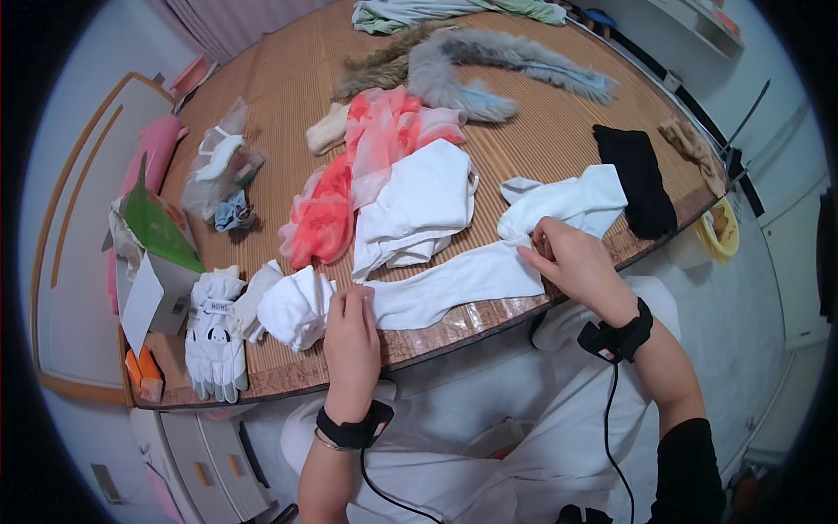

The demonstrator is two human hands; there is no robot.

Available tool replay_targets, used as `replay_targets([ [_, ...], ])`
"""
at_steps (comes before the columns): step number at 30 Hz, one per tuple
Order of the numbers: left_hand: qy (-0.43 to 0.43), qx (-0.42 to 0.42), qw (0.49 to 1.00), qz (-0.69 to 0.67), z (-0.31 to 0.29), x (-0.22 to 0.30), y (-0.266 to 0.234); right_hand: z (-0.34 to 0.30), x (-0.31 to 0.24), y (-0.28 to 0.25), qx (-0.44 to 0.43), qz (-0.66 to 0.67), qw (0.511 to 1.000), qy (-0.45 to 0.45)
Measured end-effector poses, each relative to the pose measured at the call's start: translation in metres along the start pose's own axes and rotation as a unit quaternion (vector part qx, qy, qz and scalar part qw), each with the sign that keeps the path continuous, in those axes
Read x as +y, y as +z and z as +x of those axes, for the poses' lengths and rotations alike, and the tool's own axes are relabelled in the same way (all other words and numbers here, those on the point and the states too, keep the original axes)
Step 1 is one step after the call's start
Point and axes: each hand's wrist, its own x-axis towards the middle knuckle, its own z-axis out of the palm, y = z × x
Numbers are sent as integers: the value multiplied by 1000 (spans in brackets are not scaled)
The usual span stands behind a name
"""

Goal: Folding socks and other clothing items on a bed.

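Observation:
A long white sock (454,284) lies stretched along the near edge of the mat-covered bed. At its left end, the fingers of my left hand (351,327) are pressed together on the fabric, beside a bunched white cloth bundle (297,307). My right hand (567,262) pinches the upper corner of the sock's right end between thumb and fingers. Just beyond that hand, a second white sock (567,203) lies partly folded. Folded white clothing (419,205) rests behind the stretched sock.
Left of the bundle lie white gloves (216,336) and an opened box (161,288). A coral scarf (323,214) and grey fur piece (445,74) lie farther back. Black folded cloth (635,183) is at the right, above a yellow-rimmed bin (724,231) beside the bed.

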Motion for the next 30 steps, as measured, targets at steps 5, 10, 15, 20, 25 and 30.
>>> replay_targets([
  [5, -24, -2, 997, -77, -6, -10, 2, -3, 2, 6, -23, 59, 998, -23],
  [10, -93, -38, 993, -64, -7, -12, 0, 0, 2, 4, 34, 145, 988, -45],
  [15, -93, -33, 993, -67, -6, -9, -2, 4, 5, 13, 45, 330, 943, -27],
  [20, -48, -16, 998, -23, -6, -16, -2, 8, 7, 14, 25, 449, 893, 18],
  [25, -84, -50, 994, -49, -3, -7, -5, 9, 7, 8, -2, 486, 870, 80],
  [30, -92, -54, 994, -22, -2, -7, -2, 9, 11, 9, -52, 589, 795, 134],
])
